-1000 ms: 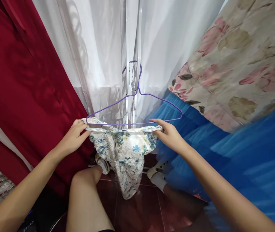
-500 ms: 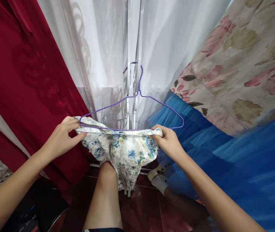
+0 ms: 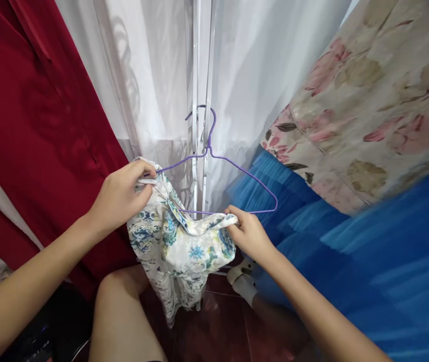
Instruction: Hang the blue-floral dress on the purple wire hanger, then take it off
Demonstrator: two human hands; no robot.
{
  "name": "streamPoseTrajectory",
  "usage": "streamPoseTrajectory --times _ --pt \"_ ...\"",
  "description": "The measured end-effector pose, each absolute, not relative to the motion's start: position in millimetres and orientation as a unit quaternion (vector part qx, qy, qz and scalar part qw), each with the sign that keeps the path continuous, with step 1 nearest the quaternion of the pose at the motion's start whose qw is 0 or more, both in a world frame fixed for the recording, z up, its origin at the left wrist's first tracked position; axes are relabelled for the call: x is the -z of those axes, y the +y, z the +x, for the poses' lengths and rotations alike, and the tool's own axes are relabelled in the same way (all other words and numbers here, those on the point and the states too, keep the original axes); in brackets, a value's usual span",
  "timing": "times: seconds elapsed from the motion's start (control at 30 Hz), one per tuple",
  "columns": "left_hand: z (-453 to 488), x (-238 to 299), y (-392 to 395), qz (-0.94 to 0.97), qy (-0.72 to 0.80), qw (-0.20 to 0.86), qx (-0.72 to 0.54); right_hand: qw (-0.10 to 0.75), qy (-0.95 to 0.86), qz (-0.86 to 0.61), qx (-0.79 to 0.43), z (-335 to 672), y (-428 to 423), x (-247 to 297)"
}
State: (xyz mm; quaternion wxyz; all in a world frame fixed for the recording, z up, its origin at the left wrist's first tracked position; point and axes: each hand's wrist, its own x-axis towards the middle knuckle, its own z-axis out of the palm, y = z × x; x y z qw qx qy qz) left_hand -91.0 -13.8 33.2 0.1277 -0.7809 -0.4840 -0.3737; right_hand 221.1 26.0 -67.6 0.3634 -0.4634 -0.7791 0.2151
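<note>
A white garment with a blue and green flower print (image 3: 179, 251) hangs from a thin purple wire hanger (image 3: 229, 163). My left hand (image 3: 118, 196) is closed on the garment's upper left edge and lifts it up against the hanger's left arm. Lower down, my right hand (image 3: 246, 234) pinches the garment's right edge together with the hanger's bottom wire. The hanger tilts, left end high, and its hook points up in front of a clear post. The rest of the cloth droops between my hands toward my knee.
A red curtain (image 3: 29, 115) hangs on the left and sheer white curtains (image 3: 154, 75) behind the hanger. Blue fabric (image 3: 350, 261) and a pink-flowered sheet (image 3: 368, 100) fill the right side. Below are dark red floor tiles (image 3: 222, 327), my bare knee (image 3: 120, 311) and a white sandal (image 3: 242, 274).
My left hand has risen and moved right, bunching the garment's left edge onto the hanger's left arm. My right hand dropped slightly and shifted left, so the hanger now tilts.
</note>
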Motion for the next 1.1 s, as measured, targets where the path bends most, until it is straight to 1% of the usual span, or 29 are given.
streamPoseTrajectory --times 0.1,0.27,0.33,0.43,0.5,0.53,0.6,0.67,0.77,0.8,0.83,0.97,1.03,1.1 --pt "-80.2 -20.4 13.4 -0.781 -0.467 0.13 0.393 0.386 -0.782 -0.442 -0.21 229.7 21.7 65.5" --pt "-68.0 2.9 36.3 -0.799 -0.467 0.116 0.361 0.41 -0.789 -0.417 -0.19 236.4 15.7 65.8" --pt "-62.2 9.5 36.5 -0.786 -0.474 0.118 0.378 0.453 -0.77 -0.417 -0.17 234.6 11.9 67.9" --pt "-58.5 13.7 35.4 -0.765 -0.478 0.117 0.416 0.551 -0.706 -0.431 -0.111 240.1 12.8 65.2" --pt "-59.8 13.2 35.3 -0.759 -0.471 0.119 0.434 0.588 -0.665 -0.454 -0.078 253.8 22.6 56.2" --pt "-60.9 12.4 35.3 -0.759 -0.466 0.119 0.438 0.587 -0.657 -0.469 -0.07 262.9 29.9 49.5" --pt "-62.9 11.2 34.8 -0.761 -0.46 0.121 0.441 0.555 -0.663 -0.498 -0.067 281.2 45.5 34.1" --pt "-63.9 12.3 34.0 -0.758 -0.459 0.13 0.445 0.477 -0.707 -0.513 -0.093 293.5 54.7 19.6" --pt "-65.2 20.0 34.4 -0.744 -0.468 0.135 0.457 0.323 -0.795 -0.473 -0.2 295.8 47.8 7.8" --pt "-65.9 23.5 35.1 -0.742 -0.475 0.123 0.457 0.3 -0.806 -0.459 -0.224 294.2 41.9 7.6" --pt "-66.7 26.9 36.0 -0.742 -0.483 0.104 0.454 0.305 -0.803 -0.458 -0.23 292.7 36.4 9.0" --pt "-67.8 33.0 36.8 -0.741 -0.501 0.039 0.445 0.441 -0.726 -0.507 -0.146 299.8 38.2 22.3" --pt "-66.6 30.1 34.4 -0.747 -0.493 0.027 0.445 0.466 -0.708 -0.518 -0.114 308.4 56.5 25.6" --pt "-66.2 24.8 30.8 -0.755 -0.486 0.024 0.44 0.459 -0.708 -0.527 -0.099 313.4 78.0 23.2"
